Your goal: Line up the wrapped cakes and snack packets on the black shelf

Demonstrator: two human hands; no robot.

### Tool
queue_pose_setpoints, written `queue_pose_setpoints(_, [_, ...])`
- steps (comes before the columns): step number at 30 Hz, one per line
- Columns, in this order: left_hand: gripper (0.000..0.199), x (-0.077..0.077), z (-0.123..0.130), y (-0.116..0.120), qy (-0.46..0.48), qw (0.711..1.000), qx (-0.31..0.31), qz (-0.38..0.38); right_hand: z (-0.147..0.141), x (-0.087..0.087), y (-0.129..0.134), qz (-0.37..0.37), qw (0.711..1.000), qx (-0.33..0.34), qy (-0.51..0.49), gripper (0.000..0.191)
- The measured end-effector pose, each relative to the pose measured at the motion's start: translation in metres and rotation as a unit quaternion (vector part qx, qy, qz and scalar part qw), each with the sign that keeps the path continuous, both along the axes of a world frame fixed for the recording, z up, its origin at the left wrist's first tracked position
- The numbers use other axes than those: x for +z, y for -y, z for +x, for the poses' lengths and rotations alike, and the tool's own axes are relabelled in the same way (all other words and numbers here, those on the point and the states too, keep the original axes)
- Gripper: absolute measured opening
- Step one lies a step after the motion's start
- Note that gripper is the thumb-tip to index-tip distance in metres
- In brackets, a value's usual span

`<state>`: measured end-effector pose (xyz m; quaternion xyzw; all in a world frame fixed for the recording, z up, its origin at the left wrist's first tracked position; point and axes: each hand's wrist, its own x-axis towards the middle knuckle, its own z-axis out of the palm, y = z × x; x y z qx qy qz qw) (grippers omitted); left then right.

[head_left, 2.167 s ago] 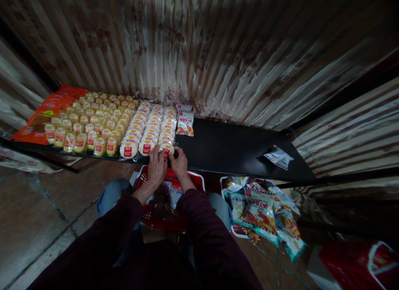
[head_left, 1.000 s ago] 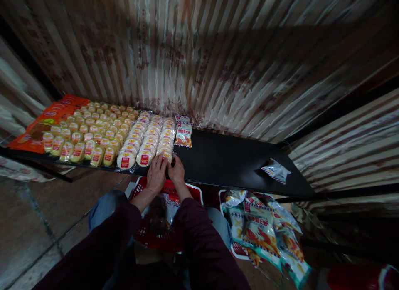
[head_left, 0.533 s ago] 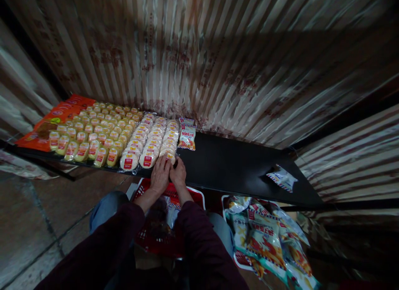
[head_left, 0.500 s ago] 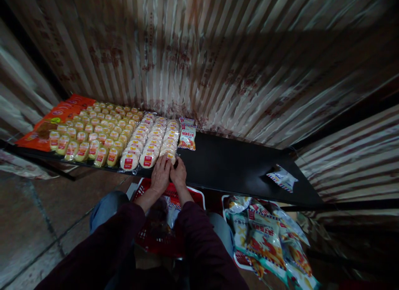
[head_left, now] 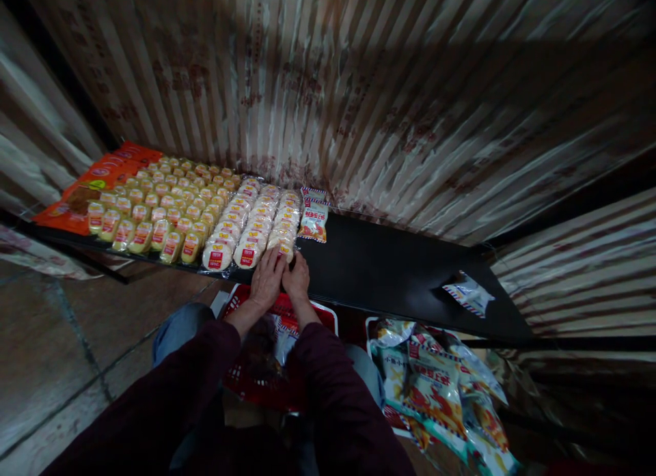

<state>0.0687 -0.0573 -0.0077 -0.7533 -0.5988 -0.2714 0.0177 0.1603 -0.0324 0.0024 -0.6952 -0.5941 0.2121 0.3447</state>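
Observation:
Both my hands are at the front end of the third row of white round wrapped cakes (head_left: 287, 220) on the black shelf. My left hand (head_left: 266, 279) has its fingers over the frontmost wrapped cake (head_left: 283, 250), partly covering it. Close beside it, my right hand (head_left: 296, 278) curls its fingers against the right side of the same cake. Two more rows of white wrapped cakes (head_left: 248, 254) lie just to the left. To the right of the row are small snack packets (head_left: 313, 220) with striped edges.
Yellow wrapped cakes (head_left: 164, 196) and an orange bag (head_left: 110, 172) fill the shelf's left side. A single packet (head_left: 470, 294) lies far right on the black shelf (head_left: 379, 271). Below stand a red basket (head_left: 325, 312) and a second basket piled with snack bags (head_left: 435, 380).
The camera view has shifted slightly. My hands stay at the front of the third row, with almost no movement relative to the cakes.

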Motion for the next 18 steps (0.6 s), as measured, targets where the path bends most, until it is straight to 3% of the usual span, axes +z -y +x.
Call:
queue_pose_setpoints(9, [0.043,-0.0057,-0.0043,-0.0018,-0.021,1.000,-0.003,0.013,-0.0009,0.0058,-0.0025,-0.018,0.999,0.037,0.033,0.043])
queue_pose_setpoints(18, [0.044,-0.0063,-0.0039,-0.0006,-0.002,1.000,-0.003,0.024,0.0019,0.0002,-0.0011,0.005,1.000,0.013,-0.028,0.051])
